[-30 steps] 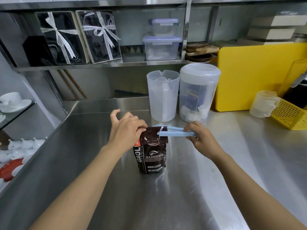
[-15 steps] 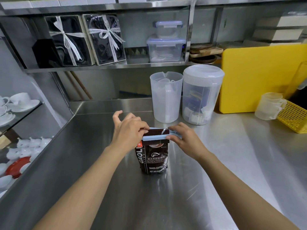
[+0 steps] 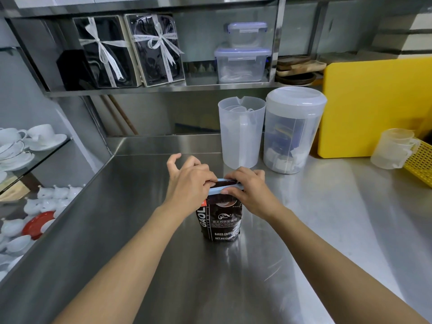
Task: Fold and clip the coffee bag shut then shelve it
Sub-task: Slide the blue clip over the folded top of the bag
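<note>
Both hands (image 3: 190,183) pinch clip (image 3: 218,190) on coffee bag (image 3: 221,220) top.

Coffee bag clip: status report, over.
Left hand and right hand pinching blue clip across folded top. Coffee bag upright on steel counter. Not shelved. Nothing obstructing.

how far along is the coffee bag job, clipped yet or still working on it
Done: the coffee bag stands on the steel counter with its top folded. In hand: the left hand and right hand press the blue clip across the fold; whether it has latched is unclear. Left: shelving the bag.
</note>
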The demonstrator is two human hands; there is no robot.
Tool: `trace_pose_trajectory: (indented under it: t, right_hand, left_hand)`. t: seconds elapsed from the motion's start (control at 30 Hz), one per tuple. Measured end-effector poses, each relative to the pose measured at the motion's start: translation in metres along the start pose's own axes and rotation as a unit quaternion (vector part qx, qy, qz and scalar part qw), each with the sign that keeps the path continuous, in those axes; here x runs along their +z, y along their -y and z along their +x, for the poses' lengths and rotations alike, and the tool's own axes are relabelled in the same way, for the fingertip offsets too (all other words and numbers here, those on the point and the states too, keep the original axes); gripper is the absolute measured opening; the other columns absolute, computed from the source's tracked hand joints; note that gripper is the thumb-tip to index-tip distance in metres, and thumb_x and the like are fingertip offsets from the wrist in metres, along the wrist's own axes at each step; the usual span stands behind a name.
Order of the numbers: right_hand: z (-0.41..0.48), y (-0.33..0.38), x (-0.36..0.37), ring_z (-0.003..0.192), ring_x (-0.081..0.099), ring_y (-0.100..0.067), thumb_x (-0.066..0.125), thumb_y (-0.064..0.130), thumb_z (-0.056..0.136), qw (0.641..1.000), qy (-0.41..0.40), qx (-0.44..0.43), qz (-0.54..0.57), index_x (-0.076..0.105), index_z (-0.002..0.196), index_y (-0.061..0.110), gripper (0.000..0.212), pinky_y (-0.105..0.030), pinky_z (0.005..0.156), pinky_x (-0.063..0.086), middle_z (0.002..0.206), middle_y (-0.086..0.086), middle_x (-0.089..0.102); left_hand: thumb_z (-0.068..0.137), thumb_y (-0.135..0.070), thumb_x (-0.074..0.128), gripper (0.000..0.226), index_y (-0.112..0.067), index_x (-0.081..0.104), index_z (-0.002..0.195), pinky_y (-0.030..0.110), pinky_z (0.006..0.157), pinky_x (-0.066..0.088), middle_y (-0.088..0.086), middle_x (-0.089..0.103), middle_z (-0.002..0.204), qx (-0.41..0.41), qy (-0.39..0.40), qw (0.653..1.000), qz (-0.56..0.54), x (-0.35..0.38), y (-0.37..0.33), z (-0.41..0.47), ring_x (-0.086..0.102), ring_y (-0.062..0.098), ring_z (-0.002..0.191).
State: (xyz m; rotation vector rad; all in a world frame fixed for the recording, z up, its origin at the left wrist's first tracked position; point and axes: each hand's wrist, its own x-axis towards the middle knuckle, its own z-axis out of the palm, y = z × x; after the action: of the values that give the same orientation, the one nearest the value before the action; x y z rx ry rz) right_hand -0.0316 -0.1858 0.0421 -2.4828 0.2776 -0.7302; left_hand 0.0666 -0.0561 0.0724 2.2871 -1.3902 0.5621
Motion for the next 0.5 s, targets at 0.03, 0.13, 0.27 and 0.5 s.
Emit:
trace_pose_trajectory:
  t: [0.03, 0.13, 0.27, 0.5]
  right_hand:
    - [0.001, 0.001, 0.002, 0.088, 0.039, -0.004, 0.063, 0.033, 0.081, 1.000, -0.002, -0.004, -0.001, 0.062, 0.102, 0.012, 0.030, -0.023, 0.076, 0.017, 0.090, 0.006, 0.051]
    - [0.004, 0.002, 0.004, 0.087, 0.036, -0.001, 0.064, 0.033, 0.079, 1.000, 0.005, -0.010, -0.003, 0.063, 0.101, 0.012, 0.030, -0.025, 0.076, 0.015, 0.089, 0.009, 0.048]
    - [0.005, 0.001, 0.005, 0.080, 0.035, 0.012, 0.068, 0.035, 0.074, 1.000, 0.018, -0.008, 0.009, 0.064, 0.101, 0.012, 0.035, -0.025, 0.077, 0.015, 0.089, 0.009, 0.050]
    - [0.005, -0.001, -0.003, 0.088, 0.046, -0.008, 0.066, 0.035, 0.077, 0.999, 0.003, -0.026, -0.032, 0.065, 0.093, 0.013, 0.027, -0.025, 0.077, 0.012, 0.095, -0.001, 0.065]
  left_hand:
    - [0.081, -0.014, 0.061, 0.014, -0.021, 0.073, 0.080, 0.044, 0.104, 0.003, -0.007, 0.067, 0.075, 0.003, -0.002, 1.000, 0.001, 0.001, 0.000, 0.000, 0.050, 0.018, 0.093]
    - [0.079, -0.009, 0.060, 0.016, -0.019, 0.073, 0.076, 0.039, 0.102, 0.001, -0.007, 0.067, 0.070, 0.011, -0.016, 1.000, 0.000, 0.003, -0.001, -0.001, 0.051, 0.019, 0.089]
    - [0.073, -0.008, 0.057, 0.018, -0.016, 0.072, 0.068, 0.035, 0.100, 0.002, -0.007, 0.065, 0.062, 0.027, -0.043, 0.999, 0.001, 0.007, -0.003, -0.001, 0.055, 0.019, 0.082]
    - [0.080, -0.022, 0.061, 0.009, -0.025, 0.069, 0.078, 0.037, 0.102, -0.003, -0.010, 0.067, 0.078, 0.001, -0.027, 1.000, -0.004, 0.002, -0.009, -0.005, 0.050, 0.014, 0.096]
